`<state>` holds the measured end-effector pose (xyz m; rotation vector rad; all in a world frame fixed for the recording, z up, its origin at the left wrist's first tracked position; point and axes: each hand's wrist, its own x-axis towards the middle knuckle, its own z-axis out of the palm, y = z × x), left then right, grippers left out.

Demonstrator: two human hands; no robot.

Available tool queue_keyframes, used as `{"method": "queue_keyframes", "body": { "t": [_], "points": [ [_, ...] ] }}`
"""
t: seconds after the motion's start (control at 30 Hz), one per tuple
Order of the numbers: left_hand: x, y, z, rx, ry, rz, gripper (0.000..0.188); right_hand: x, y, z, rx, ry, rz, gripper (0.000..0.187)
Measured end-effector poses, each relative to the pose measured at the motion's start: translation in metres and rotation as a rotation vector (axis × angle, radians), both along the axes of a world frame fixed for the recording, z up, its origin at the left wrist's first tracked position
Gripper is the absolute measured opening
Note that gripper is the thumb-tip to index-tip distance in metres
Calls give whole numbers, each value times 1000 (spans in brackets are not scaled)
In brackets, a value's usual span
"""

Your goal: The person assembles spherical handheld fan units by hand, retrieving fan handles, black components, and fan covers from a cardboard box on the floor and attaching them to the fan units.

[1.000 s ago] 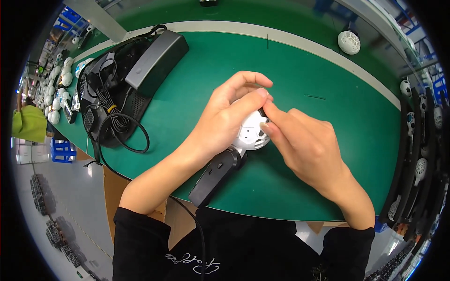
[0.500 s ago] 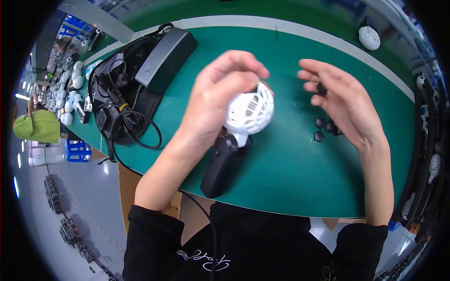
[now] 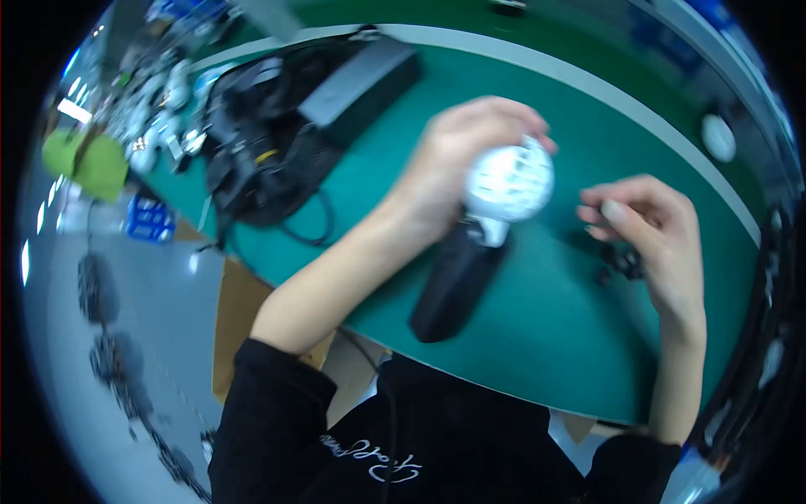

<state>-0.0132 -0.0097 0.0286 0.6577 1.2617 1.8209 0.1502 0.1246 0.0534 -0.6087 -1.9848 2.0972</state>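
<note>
My left hand (image 3: 474,147) is closed round the far left side of a white lattice ball (image 3: 510,183), its fingers curling over the top. A short white neck joins the ball to a black handle (image 3: 453,290), which slants toward me above the table's near edge. To the right, my right hand (image 3: 659,223) has its thumb and bent fingers drawn together in a pinch. Whatever lies between those fingertips, if anything, is hidden and blurred. Several small black pieces (image 3: 620,262) lie on the green table just below this hand.
On the table's left lies a black mesh bag (image 3: 277,168) with cables, beside a long grey-and-black box (image 3: 361,88). A white rounded piece (image 3: 719,139) stands beyond the far right edge. A green cap (image 3: 84,164) and blue stool (image 3: 151,218) show at far left.
The view has shifted, and objects are blurred. My right hand has gone from spread fingers to a pinch, lower and nearer the black pieces. My left hand keeps hold of the white ball.
</note>
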Motion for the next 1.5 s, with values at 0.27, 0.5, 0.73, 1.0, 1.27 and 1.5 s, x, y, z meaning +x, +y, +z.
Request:
{"method": "queue_keyframes", "body": {
  "t": [0.27,0.5,0.73,1.0,1.27,1.5],
  "points": [
    [10,10,-9,123,22,68,16,7,-12,-7,259,42,-181,15],
    [9,25,-23,432,488,107,15,8,2,-16,314,90,-416,11],
    [4,0,-15,150,538,58,25,-11,-36,-5,-138,80,-152,13],
    [12,23,-29,61,808,75,38,-13,-35,-38,-231,174,-237,13],
    [-39,7,-12,115,955,-79,40,-1,-91,-27,-308,612,-590,13],
    [-1,-2,3,50,788,115,49,52,-118,-53,1120,299,-784,12]
  ]
}}
